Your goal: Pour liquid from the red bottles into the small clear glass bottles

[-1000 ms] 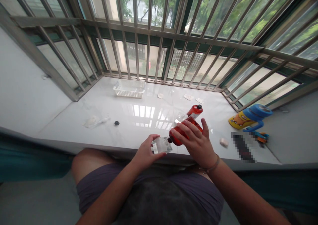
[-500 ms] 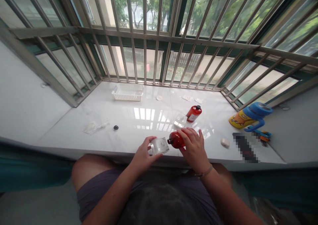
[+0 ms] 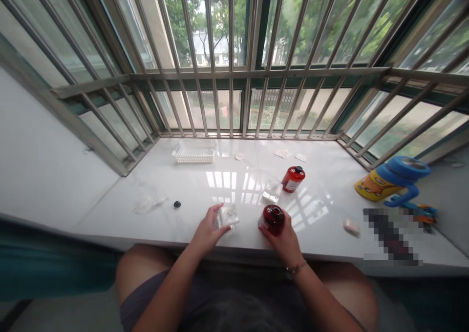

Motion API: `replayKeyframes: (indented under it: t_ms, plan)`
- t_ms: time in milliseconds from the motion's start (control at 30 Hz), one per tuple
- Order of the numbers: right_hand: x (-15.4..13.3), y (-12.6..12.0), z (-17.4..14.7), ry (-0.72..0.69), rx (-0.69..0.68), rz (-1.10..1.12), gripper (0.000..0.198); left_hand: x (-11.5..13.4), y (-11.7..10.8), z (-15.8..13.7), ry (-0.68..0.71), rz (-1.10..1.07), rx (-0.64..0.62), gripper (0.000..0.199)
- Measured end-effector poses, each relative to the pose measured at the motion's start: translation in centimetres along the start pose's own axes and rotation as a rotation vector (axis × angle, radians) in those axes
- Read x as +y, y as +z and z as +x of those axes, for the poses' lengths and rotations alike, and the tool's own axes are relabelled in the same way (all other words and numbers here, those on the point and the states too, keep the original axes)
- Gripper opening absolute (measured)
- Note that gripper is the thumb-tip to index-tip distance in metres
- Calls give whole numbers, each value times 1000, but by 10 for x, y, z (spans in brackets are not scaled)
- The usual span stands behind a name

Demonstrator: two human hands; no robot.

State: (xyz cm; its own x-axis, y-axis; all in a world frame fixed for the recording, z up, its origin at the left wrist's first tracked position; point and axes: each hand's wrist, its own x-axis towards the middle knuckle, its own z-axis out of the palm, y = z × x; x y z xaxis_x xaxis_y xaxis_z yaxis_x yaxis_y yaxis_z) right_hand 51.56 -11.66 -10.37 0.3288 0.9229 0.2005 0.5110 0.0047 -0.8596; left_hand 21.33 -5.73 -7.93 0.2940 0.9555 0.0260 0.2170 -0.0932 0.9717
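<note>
Red and open-mouthed, the bottle (image 3: 272, 218) stood upright on the white bench (image 3: 205, 185) inside the loosely curled fingers of the right hand (image 3: 280, 234), whereas half a second before it had lain tipped with its neck at the clear square container (image 3: 227, 216), so the pouring looked finished. That container sat on the bench under the left hand (image 3: 207, 232), whose fingers (image 3: 214, 215) pinched its near side; what it held could not be made out. Beyond the fingers stood a capped red bottle (image 3: 293, 178), a second clear container (image 3: 271, 192) and an empty-looking white basket (image 3: 195, 153), with a small black cap (image 3: 177, 204) off to the left.
</note>
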Motion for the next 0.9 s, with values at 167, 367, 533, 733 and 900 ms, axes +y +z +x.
replayKeyframes:
  t_ms: [167, 367, 533, 733, 900]
  plan:
    - [3, 15, 2, -45, -1, -86, 98, -1, -19, 7, -22, 74, -5, 75]
    - [13, 16, 3, -73, -20, -121, 99, 6, -39, 5, -84, 369, 51, 82]
    - [14, 18, 5, -127, -2, -128, 94, 2, -63, 4, 22, 549, 167, 80]
    - [9, 17, 11, -237, -14, -129, 84, -14, -110, 17, -1, 990, 446, 48]
    - [10, 19, 12, -258, -5, -149, 81, -13, -130, 28, -114, 1080, 421, 33]
